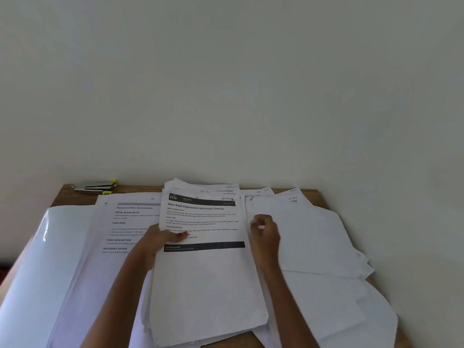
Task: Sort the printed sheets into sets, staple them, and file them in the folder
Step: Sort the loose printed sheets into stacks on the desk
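Observation:
A thick stack of printed sheets (206,277) is lifted in the middle of the table, its top page headed "Shoe Rack Organization and Insole Cleaning". My left hand (160,241) grips the stack's left edge, thumb on the top page. My right hand (265,231) hovers just right of the stack with its fingers loosely curled, and it holds nothing. A second pile of printed sheets (120,229) lies to the left, and face-down sheets (308,237) spread to the right. A silver stapler (95,187) with yellow trim rests at the table's far left edge.
A glossy white folder (37,267) lies open at the left side of the wooden table (65,197). More loose white sheets (339,310) overhang the near right. A plain wall stands right behind the table.

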A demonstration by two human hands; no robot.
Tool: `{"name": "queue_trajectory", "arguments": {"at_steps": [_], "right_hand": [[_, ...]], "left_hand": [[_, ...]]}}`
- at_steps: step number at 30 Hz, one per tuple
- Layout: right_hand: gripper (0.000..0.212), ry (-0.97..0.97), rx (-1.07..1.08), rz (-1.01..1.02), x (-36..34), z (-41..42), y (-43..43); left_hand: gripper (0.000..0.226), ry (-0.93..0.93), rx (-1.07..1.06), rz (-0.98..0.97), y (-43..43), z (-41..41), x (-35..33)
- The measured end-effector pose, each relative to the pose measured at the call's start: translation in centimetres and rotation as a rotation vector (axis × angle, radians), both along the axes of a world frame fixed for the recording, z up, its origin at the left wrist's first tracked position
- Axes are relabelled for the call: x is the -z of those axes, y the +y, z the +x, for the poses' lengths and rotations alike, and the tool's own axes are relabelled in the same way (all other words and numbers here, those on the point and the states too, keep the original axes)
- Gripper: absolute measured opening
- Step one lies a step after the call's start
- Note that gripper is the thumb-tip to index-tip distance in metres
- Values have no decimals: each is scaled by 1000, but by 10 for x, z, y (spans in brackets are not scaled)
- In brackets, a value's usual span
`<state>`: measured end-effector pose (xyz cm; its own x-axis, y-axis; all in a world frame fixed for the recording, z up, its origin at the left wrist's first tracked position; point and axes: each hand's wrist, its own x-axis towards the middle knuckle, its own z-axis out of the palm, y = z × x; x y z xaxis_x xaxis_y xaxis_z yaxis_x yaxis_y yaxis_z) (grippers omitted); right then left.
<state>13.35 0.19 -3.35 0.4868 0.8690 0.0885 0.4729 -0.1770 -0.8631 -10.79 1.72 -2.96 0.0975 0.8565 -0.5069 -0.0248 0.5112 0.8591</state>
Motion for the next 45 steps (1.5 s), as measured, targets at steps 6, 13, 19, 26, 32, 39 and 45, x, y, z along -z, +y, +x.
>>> {"name": "queue_trajectory", "arguments": {"at_steps": [6,13,19,26,32,39,45], "right_hand": [[126,-400,-511,-583,-15,107,-18],[126,-645,-634,-605,-11,108,-26],[85,-580,-549,-403,-13,109,-30],[61,163,8,336,-76,94,-18],[56,1259,-251,83,-83,58,-14],[35,831,-313,-323,-39,41,-18],[67,761,-492,-443,-31,44,-9]], "left_hand": [[51,-86,-36,-57,4,-7,0],[35,-20,-28,-26,4,-2,3],[38,-14,-21,-27,5,-4,4],[38,-10,-11,-15,4,-3,2],[35,2,-11,-17,5,-2,5],[41,-37,2,-24,2,-5,1],[54,-27,39,36,1,-6,-2]]}}
